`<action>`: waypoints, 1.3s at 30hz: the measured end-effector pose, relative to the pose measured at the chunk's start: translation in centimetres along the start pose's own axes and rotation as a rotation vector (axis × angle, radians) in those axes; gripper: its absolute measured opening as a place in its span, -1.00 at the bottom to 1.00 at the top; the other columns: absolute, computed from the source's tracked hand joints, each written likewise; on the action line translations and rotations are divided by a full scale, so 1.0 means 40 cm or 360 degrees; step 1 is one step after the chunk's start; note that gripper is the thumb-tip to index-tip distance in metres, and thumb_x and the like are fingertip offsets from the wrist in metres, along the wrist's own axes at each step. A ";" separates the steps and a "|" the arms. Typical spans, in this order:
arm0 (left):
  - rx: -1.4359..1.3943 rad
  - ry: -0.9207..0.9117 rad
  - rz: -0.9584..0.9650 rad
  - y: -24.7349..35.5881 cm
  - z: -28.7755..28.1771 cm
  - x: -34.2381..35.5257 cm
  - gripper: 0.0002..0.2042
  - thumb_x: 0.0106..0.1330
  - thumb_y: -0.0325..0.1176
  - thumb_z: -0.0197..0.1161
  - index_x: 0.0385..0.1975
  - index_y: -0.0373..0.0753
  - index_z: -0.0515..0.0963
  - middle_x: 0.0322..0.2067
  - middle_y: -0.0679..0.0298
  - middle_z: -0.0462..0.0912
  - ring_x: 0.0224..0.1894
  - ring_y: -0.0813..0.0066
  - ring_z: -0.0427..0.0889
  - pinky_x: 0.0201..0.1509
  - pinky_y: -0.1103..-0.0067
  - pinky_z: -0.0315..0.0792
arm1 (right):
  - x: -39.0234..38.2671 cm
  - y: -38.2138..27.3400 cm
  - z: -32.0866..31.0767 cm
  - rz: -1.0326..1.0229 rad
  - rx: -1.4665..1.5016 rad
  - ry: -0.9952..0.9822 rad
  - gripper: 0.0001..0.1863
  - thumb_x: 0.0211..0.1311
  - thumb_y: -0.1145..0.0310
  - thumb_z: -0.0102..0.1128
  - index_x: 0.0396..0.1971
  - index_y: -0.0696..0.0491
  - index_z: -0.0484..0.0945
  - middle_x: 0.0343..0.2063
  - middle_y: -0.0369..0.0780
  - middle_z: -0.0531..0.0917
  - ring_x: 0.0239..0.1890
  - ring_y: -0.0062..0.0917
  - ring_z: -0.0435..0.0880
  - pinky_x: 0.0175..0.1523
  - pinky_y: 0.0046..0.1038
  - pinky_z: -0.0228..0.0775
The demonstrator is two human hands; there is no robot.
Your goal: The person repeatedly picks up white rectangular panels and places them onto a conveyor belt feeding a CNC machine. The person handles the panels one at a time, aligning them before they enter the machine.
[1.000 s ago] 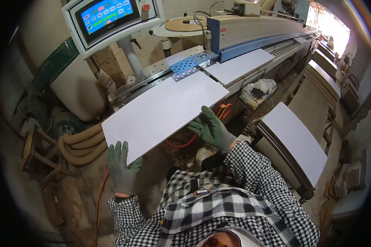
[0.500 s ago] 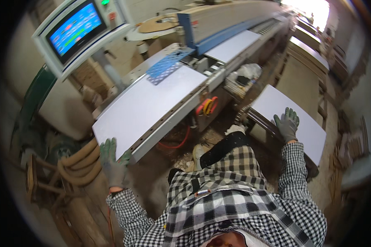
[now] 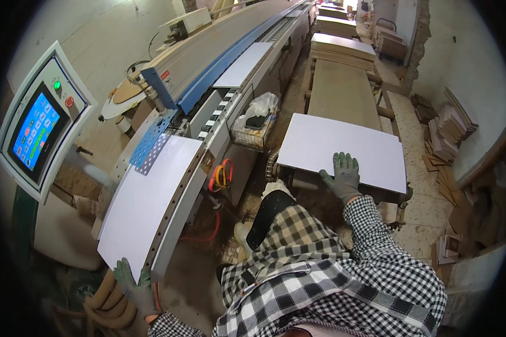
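Observation:
My left hand, in a green-and-grey glove, touches the near end of a white board on the edge machine's infeed, with fingers apart. A perforated blue plate sits over that board's far part. My right hand, gloved alike, lies open on the near edge of another white board atop a roller stand. Farther along the machine lies another white board.
A control panel stands at left above coiled hoses. A wire basket and orange-handled tool hang on the machine's side. Panel stacks stand ahead on the rollers; offcuts lean at the right wall.
My right hand left the infeed board and moved right onto the board on the roller stand. The infeed board settled along the machine. The view swung rightward.

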State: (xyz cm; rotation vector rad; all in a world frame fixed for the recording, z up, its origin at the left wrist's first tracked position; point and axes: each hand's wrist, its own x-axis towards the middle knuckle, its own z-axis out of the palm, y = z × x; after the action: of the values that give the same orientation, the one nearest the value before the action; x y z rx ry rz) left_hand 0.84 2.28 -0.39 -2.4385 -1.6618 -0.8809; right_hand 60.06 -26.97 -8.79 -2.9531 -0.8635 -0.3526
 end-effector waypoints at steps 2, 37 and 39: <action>0.0001 0.0000 0.0041 0.000 -0.001 -0.001 -0.36 0.27 -0.15 0.43 0.32 -0.24 0.44 0.37 -0.01 0.37 0.45 -0.07 0.23 0.54 0.16 0.09 | -0.003 0.004 0.004 0.0000 0.0044 0.0018 -0.06 0.37 -0.36 -0.13 0.44 0.14 0.23 0.43 0.00 0.28 0.51 -0.11 0.15 0.56 -0.06 -0.18; -0.0119 -0.0127 -0.0148 0.008 -0.057 -0.026 -0.45 0.39 -0.30 0.28 0.38 -0.23 0.37 0.42 0.02 0.28 0.50 0.00 0.13 0.54 0.21 0.07 | -0.087 0.100 0.169 0.1523 0.3590 0.0222 0.02 0.18 -0.05 0.45 0.48 0.01 0.05 0.41 0.00 0.11 0.24 -0.04 0.45 0.45 -0.10 0.22; -0.0123 -0.0099 -0.0253 -0.005 -0.063 -0.042 -0.47 0.42 -0.36 0.23 0.38 -0.24 0.36 0.43 0.02 0.27 0.50 0.04 0.13 0.55 0.24 0.05 | -0.090 0.099 0.172 0.1544 0.3577 0.0234 -0.01 0.19 -0.06 0.44 0.47 0.00 0.08 0.38 -0.02 0.17 0.23 -0.05 0.47 0.43 -0.09 0.25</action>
State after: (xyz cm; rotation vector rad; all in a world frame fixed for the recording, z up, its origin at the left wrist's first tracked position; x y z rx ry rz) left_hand -0.82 0.05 0.82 -2.4339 -1.9001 -0.9125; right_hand 60.64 -31.46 -16.22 -0.8319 0.3403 0.3250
